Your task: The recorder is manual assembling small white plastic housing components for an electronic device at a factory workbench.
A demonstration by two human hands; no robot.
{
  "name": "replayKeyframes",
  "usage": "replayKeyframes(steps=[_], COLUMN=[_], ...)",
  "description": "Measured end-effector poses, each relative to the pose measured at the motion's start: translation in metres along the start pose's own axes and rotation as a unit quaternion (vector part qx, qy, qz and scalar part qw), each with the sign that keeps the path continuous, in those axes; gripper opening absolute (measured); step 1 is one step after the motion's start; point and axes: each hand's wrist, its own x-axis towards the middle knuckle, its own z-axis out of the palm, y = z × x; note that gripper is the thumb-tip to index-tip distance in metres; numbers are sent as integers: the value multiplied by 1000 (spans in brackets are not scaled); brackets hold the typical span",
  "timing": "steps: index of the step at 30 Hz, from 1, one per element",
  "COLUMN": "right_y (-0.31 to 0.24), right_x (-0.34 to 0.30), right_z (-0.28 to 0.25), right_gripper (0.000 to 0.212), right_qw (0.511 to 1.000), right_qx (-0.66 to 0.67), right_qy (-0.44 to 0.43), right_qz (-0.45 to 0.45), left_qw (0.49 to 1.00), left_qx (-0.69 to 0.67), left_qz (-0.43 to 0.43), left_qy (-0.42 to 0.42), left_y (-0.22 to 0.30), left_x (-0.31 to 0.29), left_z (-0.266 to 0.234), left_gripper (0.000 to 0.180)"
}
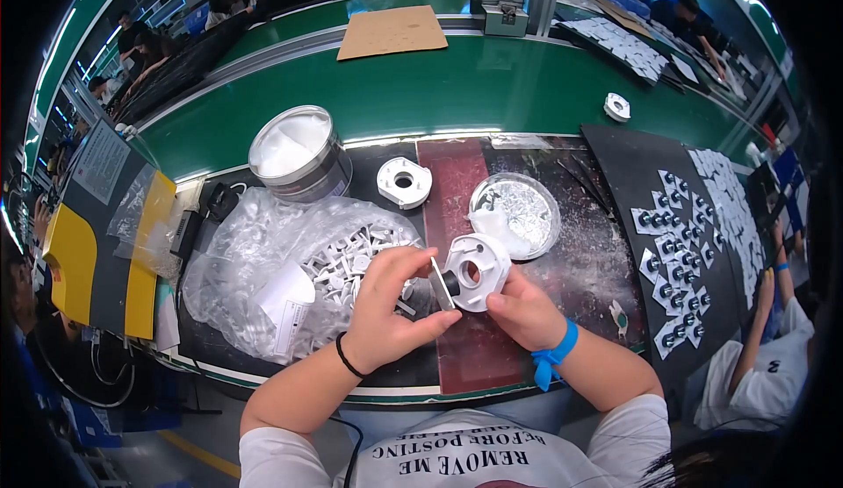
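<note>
Panel of yellow and grey [140,269], rising past the black worktable's left edge, bears a white printed sheet [99,161], its text too small to read. Next, toward the front left corner, a crumpled clear plastic bag [230,255] spills small white plastic parts [347,264], a white paper slip with fine print [285,326] lying on it. Behind, at the back edge, stands a round metallic tub with whitish contents [320,172]; to its right lies a flanged white plastic ring [404,183]. The left hand [391,308], partly hiding the small parts, has thumb and fingers clamped on opposite edges of a thin white plate [441,284]. A short black cylinder [452,284] sits between plate and a rounded white plastic housing [492,261], held above a dark red mat [474,361] near the front edge. The right hand [531,312] grips the housing's right side, thumb in front. Beyond, a round clear dish [555,216] holds silvery bits. Toward the right edge, a black board [619,172] carries white plates with dark knobs [676,260].
</note>
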Motion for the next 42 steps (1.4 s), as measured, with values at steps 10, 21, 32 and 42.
replayKeyframes(steps=[10, 21, 32, 42], right_y=[1, 4, 4, 7], right_x=[0, 0, 1, 0], right_z=[13, 15, 17, 14], right_gripper=[71, 70, 70, 73], right_qw=[992, 996, 997, 991], right_qx=[-126, -89, -77, -127], right_qy=[-11, 2, 5, 13], right_qz=[-22, -20, -8, -50], left_qw=[999, 998, 998, 999], left_qx=[51, 68, 57, 39], left_qz=[-11, 11, 12, -10], left_qy=[8, 10, 15, 14], left_y=[6, 3, 2, 3], left_x=[4, 0, -1, 1], left_z=[3, 4, 6, 7], left_gripper=[60, 62, 63, 61])
